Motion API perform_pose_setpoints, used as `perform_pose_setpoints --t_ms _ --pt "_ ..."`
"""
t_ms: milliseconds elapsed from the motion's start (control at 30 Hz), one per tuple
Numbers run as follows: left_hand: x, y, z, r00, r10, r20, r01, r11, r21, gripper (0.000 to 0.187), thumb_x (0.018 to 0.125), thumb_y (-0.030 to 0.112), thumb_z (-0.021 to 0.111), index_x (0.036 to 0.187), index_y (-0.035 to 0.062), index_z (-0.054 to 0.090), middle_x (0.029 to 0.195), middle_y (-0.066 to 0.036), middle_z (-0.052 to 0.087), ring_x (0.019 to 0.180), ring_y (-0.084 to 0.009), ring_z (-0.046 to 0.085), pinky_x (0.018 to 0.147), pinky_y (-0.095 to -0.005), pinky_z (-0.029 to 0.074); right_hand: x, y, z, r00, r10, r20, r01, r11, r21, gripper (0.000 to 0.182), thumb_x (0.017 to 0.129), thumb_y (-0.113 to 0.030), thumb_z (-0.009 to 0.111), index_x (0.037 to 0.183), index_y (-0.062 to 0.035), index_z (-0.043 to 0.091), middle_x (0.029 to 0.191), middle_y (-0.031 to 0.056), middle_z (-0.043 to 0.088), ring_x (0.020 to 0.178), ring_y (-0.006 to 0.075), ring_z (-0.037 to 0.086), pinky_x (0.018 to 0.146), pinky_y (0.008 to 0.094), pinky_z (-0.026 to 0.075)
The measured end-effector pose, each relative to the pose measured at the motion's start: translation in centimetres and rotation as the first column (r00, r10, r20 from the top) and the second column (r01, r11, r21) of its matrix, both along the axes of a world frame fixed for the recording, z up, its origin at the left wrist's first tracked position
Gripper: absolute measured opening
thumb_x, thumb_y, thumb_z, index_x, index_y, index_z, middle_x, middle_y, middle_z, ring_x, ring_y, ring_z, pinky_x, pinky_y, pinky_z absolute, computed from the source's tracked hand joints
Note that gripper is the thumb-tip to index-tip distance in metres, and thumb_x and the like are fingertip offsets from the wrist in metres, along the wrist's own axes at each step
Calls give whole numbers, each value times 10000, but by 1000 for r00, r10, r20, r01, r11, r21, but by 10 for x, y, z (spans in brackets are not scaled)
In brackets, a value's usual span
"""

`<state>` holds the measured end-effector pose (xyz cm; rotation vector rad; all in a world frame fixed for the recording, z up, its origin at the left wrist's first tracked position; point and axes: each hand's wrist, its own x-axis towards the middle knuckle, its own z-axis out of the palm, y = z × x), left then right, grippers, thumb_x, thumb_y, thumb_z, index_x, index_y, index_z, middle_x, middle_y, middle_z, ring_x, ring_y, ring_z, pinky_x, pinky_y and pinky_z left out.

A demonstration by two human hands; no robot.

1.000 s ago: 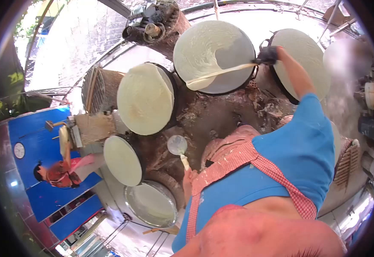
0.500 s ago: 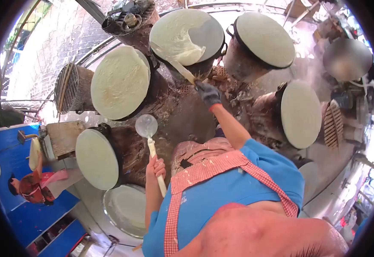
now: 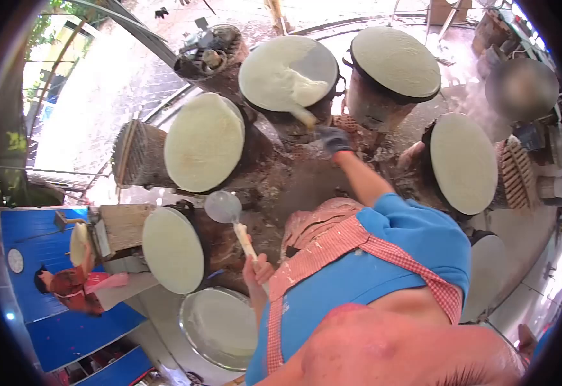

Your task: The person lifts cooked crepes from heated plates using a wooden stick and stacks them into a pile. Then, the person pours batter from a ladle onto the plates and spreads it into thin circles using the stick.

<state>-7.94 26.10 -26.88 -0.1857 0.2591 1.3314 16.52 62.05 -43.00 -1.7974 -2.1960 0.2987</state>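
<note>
My left hand [image 3: 258, 270] is closed around the pale handle of a ladle [image 3: 223, 207], whose round bowl points up and away from me. My right hand [image 3: 335, 139] wears a dark grey glove and grips a wooden spatula [image 3: 305, 117], slightly blurred. Its far end meets a thick fold of pale batter [image 3: 307, 89] on the round griddle [image 3: 316, 59] ahead of me. A thin layer of batter covers the left and front of that griddle; a grey patch at its back right shows through. The ladle is held apart from the griddles.
More batter-coated griddles stand around me: left [image 3: 204, 143], near left [image 3: 173, 251], back right [image 3: 395, 62] and right [image 3: 463, 164]. A wide metal basin [image 3: 220, 328] sits at lower left. Another person [image 3: 75, 286] is at far left by a blue panel. A woven rack [image 3: 516, 167] stands at right.
The view has shifted, so the surroundings appear farther right and lower. On the griddle, the spatula has pushed the batter fold rightward, and the grey patch is smaller. The ladle is still held.
</note>
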Motion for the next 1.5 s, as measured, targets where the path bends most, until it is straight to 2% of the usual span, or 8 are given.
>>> perform_pose_setpoints --t_ms 133,500,667,767,1100,1300,1467,1500 --pt "12 10 5 997 41 -69 -38 998 43 407 924 272 298 1308 354 194 589 4 333 386 -55 313 350 -167 319 71 43 18 690 -259 -676 70 953 -294 217 799 -240 439 919 -198 615 877 117 606 756 268 591 632 398 459" --pt "22 56 -2 808 -1 -589 57 995 76 450 893 288 392 1306 331 221 530 34 284 346 -37 258 306 -181 239 99 75 34 833 -201 -516 53 957 -286 330 820 -304 424 1033 -86 550 900 160 592 800 290 570 728 398 435" --pt "39 118 -13 991 -133 -17 122 944 -308 353 920 286 319 1270 330 307 547 11 277 359 -56 246 311 -189 240 69 62 -33 979 195 -51 -197 980 -31 235 766 -200 533 985 -135 591 838 141 612 755 300 590 657 382 469" --pt "35 123 -39 970 -243 16 241 949 -204 320 925 296 298 1235 300 378 561 12 287 378 -63 257 317 -188 236 109 33 21 753 217 -621 -135 975 177 248 776 -208 534 1006 -123 567 797 161 599 732 269 597 613 369 478" --pt "41 99 -10 802 -19 -597 105 988 110 407 906 215 350 1288 274 221 520 31 284 338 -52 248 300 -186 222 96 242 68 690 -509 -514 117 779 -616 480 775 -501 462 1023 -105 568 903 144 610 863 259 566 756 413 447" --pt "45 152 4 955 145 260 -76 963 -258 431 901 179 361 1310 241 239 543 47 269 361 -24 241 305 -161 201 65 142 36 472 -456 -755 -66 836 -546 379 778 -441 515 1015 -152 573 884 110 590 856 226 538 772 391 433" --pt "40 125 13 732 -113 -672 -77 966 -246 290 904 198 362 1167 82 396 520 46 253 344 -35 244 289 -177 200 97 142 -20 90 -800 -593 -16 595 -804 281 779 -397 553 963 -193 614 781 69 584 666 215 547 612 372 445" --pt "33 120 8 685 -156 -711 -35 968 -247 277 904 203 362 1119 49 443 516 47 252 339 -38 242 287 -180 200 74 123 -29 758 -485 -437 248 833 -494 290 786 -371 558 959 -145 615 732 47 583 646 190 535 586 348 431"
